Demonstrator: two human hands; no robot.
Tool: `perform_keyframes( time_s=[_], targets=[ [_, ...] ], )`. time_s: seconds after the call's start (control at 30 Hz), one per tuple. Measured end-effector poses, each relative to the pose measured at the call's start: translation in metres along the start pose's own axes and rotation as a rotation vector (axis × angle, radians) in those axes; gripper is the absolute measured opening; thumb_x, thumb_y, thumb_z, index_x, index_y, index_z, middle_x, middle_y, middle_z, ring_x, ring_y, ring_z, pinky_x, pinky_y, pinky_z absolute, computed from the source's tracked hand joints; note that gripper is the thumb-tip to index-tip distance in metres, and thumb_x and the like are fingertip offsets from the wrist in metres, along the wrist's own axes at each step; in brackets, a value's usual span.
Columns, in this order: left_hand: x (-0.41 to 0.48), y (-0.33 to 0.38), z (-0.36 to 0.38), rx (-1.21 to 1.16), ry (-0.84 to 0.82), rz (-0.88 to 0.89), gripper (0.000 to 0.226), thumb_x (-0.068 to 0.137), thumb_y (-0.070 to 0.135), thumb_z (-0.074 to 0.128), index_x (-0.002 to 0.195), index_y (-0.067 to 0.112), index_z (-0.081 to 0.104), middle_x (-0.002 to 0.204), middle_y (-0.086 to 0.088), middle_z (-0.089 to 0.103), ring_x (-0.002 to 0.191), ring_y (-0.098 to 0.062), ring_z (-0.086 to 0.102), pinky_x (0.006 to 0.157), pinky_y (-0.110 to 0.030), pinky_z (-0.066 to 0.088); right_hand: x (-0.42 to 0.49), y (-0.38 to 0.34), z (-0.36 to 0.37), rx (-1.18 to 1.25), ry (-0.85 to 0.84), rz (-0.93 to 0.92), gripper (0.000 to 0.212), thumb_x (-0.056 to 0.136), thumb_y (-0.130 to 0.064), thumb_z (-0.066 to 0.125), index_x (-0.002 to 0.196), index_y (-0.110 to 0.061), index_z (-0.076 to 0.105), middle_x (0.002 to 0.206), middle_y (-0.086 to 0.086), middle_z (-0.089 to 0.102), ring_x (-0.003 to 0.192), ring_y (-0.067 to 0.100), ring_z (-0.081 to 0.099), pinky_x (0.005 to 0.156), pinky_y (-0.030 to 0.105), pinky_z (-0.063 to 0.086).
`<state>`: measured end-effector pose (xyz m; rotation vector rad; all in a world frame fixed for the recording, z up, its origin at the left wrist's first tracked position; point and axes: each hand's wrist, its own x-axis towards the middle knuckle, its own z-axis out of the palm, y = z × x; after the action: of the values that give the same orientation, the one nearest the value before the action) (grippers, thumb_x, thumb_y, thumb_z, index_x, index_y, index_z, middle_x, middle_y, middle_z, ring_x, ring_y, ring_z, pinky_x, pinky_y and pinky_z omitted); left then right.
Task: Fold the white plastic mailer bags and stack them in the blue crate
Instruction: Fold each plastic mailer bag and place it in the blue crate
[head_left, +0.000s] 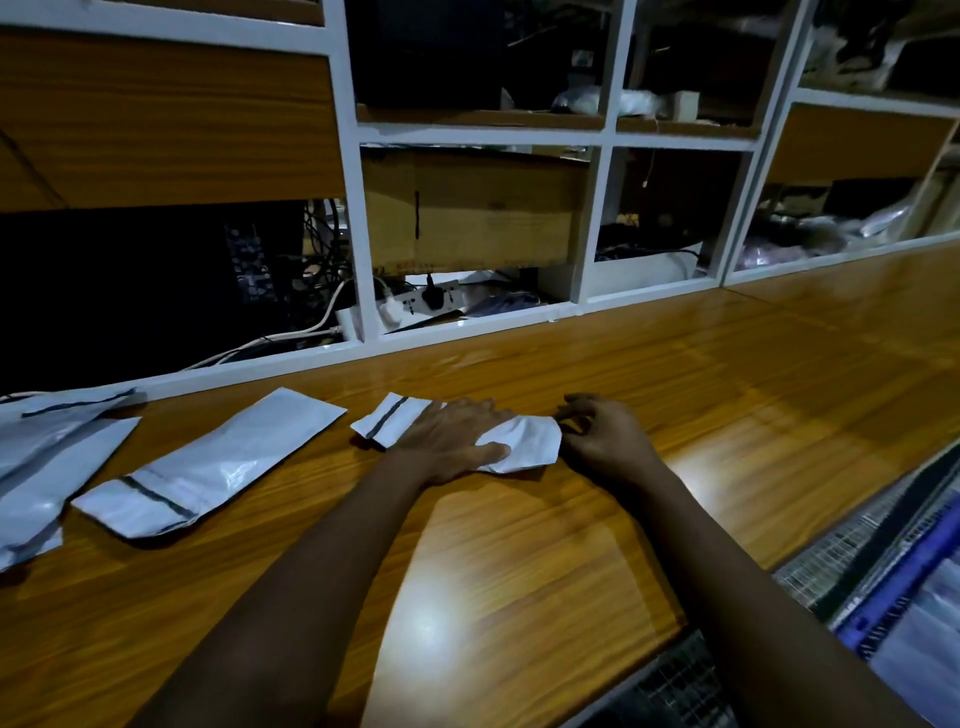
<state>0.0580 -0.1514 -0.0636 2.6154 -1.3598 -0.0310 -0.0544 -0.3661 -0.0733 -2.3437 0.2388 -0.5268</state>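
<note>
Now pressing down on a white mailer bag (524, 441) with the left hand (452, 434), palm flat and fingers straight, slightly spread over the bag's middle. Reaching to the bag's right end with the right hand (605, 434), fingers curled and fingertips meeting the crumpled right edge; cannot tell whether pinching the plastic or only touching it. Working this bag on the wooden counter (519, 545), about mid-width, with its dark-striped flap end sticking out left of the left hand and its creased white end showing between the 2 hands. Seeing a 2nd mailer bag (223, 462) just left of it, lying flat and slanted, striped flap end nearer and to the left, apart from the 1st. Seeing, further left at the frame's edge, a heap of bags (36, 467) overlapping one another. Finding the blue crate (883, 608) at the near right, beyond the counter's right edge, blurred, with a mesh-like wall and pale plastic showing inside. Facing white-framed shelves (597, 223) along the far side of the counter, holding a cardboard box (478, 213) in the middle compartment and a power strip (436, 301) below it, with a dark plug seated in it.
</note>
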Motion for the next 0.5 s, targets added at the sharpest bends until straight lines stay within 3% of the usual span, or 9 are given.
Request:
perform_keyframes(
  time_s=[0.1,0.2,0.33,0.5],
  targets=[
    [0.0024,-0.0029,0.0027,-0.009,0.001,-0.002,0.070,0.089,0.066,0.026,0.154,0.040,0.023,0.163,0.004,0.021,0.149,-0.020,0.018,0.117,-0.049,0.011,0.0058,0.0029,-0.0016,-0.041,0.071,-0.066,0.024,0.080,-0.042,0.069,0.096,-0.024,0.074,0.132,-0.002,0.061,0.117,0.016,0.060,0.088,0.045,0.056],
    [0.0046,-0.0065,0.0052,-0.008,0.017,-0.002,0.067,0.091,0.067,0.028,0.153,0.043,0.023,0.162,0.004,0.022,0.148,-0.021,0.018,0.118,-0.049,0.012,0.0105,0.0057,-0.0030,-0.251,0.130,-0.151,0.016,0.085,-0.035,0.068,0.095,-0.024,0.075,0.127,-0.006,0.065,0.118,0.021,0.053,0.088,0.046,0.050],
    [0.0037,-0.0054,0.0060,0.047,0.029,-0.067,0.060,0.096,0.065,0.035,0.152,0.048,0.020,0.163,0.005,0.019,0.148,-0.021,0.015,0.116,-0.054,0.009,0.0105,0.0063,-0.0038,-0.333,0.203,-0.138,0.010,0.090,-0.030,0.066,0.096,-0.024,0.070,0.129,-0.004,0.063,0.118,0.023,0.050,0.092,0.041,0.040],
    [-0.0028,-0.0006,0.0067,0.031,0.002,-0.153,0.062,0.095,0.068,0.036,0.151,0.053,0.015,0.164,0.006,0.014,0.150,-0.024,0.006,0.115,-0.063,-0.001,0.0024,0.0003,-0.0014,-0.399,0.155,-0.104,0.026,0.091,-0.042,0.060,0.115,-0.032,0.065,0.140,-0.006,0.053,0.128,0.025,0.041,0.097,0.044,0.035]
  ],
)
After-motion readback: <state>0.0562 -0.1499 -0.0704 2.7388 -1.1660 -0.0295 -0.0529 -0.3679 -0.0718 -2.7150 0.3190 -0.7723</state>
